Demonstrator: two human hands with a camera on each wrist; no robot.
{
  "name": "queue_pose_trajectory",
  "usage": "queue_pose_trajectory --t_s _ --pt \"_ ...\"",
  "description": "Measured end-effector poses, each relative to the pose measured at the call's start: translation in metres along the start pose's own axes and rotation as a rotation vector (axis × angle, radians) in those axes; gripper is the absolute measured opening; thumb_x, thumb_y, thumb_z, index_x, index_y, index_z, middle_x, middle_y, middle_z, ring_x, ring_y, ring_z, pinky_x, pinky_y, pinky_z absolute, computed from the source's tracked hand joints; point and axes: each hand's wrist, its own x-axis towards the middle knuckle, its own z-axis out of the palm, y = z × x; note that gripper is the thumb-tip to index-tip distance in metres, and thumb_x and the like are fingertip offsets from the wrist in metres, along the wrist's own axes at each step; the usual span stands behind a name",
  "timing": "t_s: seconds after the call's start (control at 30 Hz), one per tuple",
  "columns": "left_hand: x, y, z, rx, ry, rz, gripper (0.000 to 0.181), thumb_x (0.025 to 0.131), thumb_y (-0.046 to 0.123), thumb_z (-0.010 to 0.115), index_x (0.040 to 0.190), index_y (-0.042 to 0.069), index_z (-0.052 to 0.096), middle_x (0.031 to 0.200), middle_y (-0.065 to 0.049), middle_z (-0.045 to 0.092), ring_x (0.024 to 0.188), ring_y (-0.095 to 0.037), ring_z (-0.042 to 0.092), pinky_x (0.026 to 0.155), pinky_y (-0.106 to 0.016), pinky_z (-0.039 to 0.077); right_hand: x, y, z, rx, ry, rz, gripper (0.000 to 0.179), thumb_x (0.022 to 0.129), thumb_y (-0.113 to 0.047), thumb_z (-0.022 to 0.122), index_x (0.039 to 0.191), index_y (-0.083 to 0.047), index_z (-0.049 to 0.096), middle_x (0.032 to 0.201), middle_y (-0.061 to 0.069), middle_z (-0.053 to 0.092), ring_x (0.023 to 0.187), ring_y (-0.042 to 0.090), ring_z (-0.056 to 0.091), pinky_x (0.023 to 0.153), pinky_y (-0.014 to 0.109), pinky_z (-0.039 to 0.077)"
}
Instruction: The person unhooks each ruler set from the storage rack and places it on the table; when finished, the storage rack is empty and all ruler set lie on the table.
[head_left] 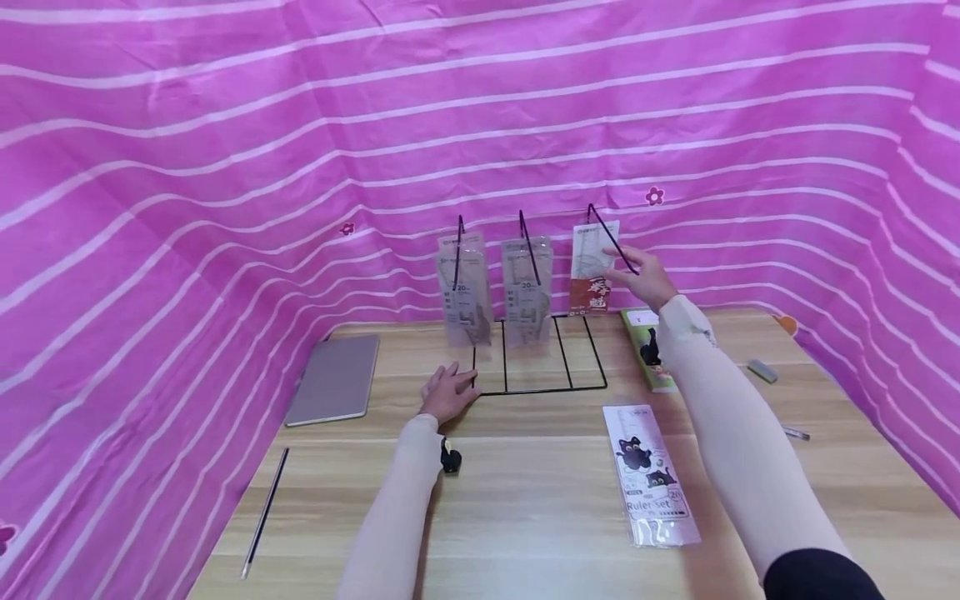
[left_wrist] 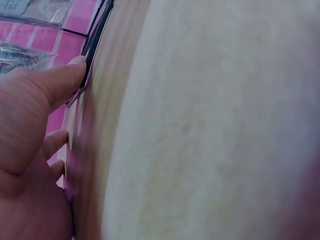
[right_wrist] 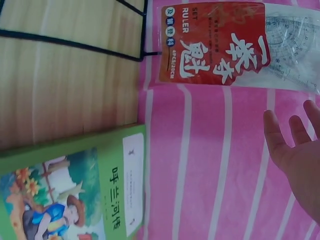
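Note:
A black wire display rack point(head_left: 540, 390) stands on the table with three hooks rising from it. My left hand point(head_left: 447, 393) rests at its front left corner; in the left wrist view the thumb point(left_wrist: 70, 82) touches the dark rod. Beside the right hook, my right hand point(head_left: 641, 279) has its fingers extended toward a red-and-clear ruler set pack point(head_left: 590, 292) that hangs there. The right wrist view shows the visible fingers point(right_wrist: 274, 132) apart from that pack's printed part. More clear ruler packs hang on the left hook point(head_left: 463, 304) and the middle hook point(head_left: 527, 300).
A ruler set with black cats point(head_left: 648, 475) lies in front of the right arm. Behind that arm is a green book point(head_left: 645, 350). An eraser point(head_left: 762, 371) and a small pen-like item point(head_left: 795, 433) lie right; a grey notebook point(head_left: 333, 379) and a pencil point(head_left: 264, 512) lie left.

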Motion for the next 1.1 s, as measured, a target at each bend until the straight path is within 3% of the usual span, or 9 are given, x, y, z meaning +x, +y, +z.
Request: queue_pose_trajectory --t_s 0.1,0.47,0.63,0.83,0.93,1.1 --pt "-0.0010 0.0036 0.0035 0.002 0.000 0.007 0.047 0.097 0.032 0.066 0.141 0.017 0.060 0.163 -0.019 0.030 0.152 -0.044 0.013 0.118 -0.064 0.008 -0.0003 -0.0010 -0.0031 0.003 -0.010 -0.019 0.059 0.095 -0.008 0.068 0.150 -0.005 0.046 0.165 0.015 0.027 0.152 0.038 0.021 0.121 0.061 0.016" --pt "0.0018 0.0073 0.0069 0.016 -0.012 -0.001 0.048 0.098 0.034 0.064 0.143 0.018 0.059 0.164 -0.017 0.029 0.153 -0.042 0.012 0.119 -0.063 0.007 0.0038 -0.0038 -0.0044 0.039 0.046 -0.018 0.055 0.095 -0.005 0.068 0.146 -0.003 0.049 0.152 0.026 0.044 0.138 0.043 0.041 0.116 0.058 0.031" --pt "0.0025 0.0054 0.0052 0.027 -0.009 0.004 0.048 0.098 0.034 0.064 0.142 0.017 0.059 0.163 -0.019 0.030 0.152 -0.043 0.013 0.118 -0.064 0.009 0.0024 -0.0042 -0.0024 0.045 0.053 0.000 0.055 0.094 -0.009 0.070 0.146 -0.007 0.050 0.141 0.032 0.052 0.131 0.041 0.048 0.115 0.057 0.034" --pt "0.0019 0.0033 0.0039 0.032 -0.002 0.007 0.047 0.098 0.034 0.065 0.142 0.017 0.060 0.163 -0.018 0.030 0.152 -0.044 0.014 0.118 -0.064 0.010 0.0012 -0.0040 0.0001 0.037 0.081 -0.044 0.052 0.095 -0.010 0.070 0.144 -0.006 0.053 0.132 0.033 0.057 0.121 0.034 0.055 0.112 0.054 0.040" --pt "0.0003 0.0038 0.0021 0.036 -0.004 0.001 0.047 0.098 0.034 0.065 0.142 0.017 0.059 0.163 -0.018 0.030 0.152 -0.044 0.014 0.118 -0.064 0.010 0.0025 -0.0015 0.0007 0.027 0.098 -0.049 0.051 0.094 -0.013 0.072 0.141 -0.007 0.056 0.126 0.026 0.063 0.111 0.023 0.058 0.109 0.051 0.043" --pt "-0.0016 0.0044 -0.0011 0.032 -0.011 -0.009 0.047 0.098 0.033 0.064 0.143 0.017 0.058 0.163 -0.018 0.029 0.153 -0.043 0.013 0.118 -0.064 0.009 0.0030 0.0024 0.0007 0.008 0.121 -0.054 0.049 0.091 -0.018 0.076 0.137 -0.007 0.061 0.102 0.001 0.069 0.094 0.008 0.059 0.100 0.037 0.048"
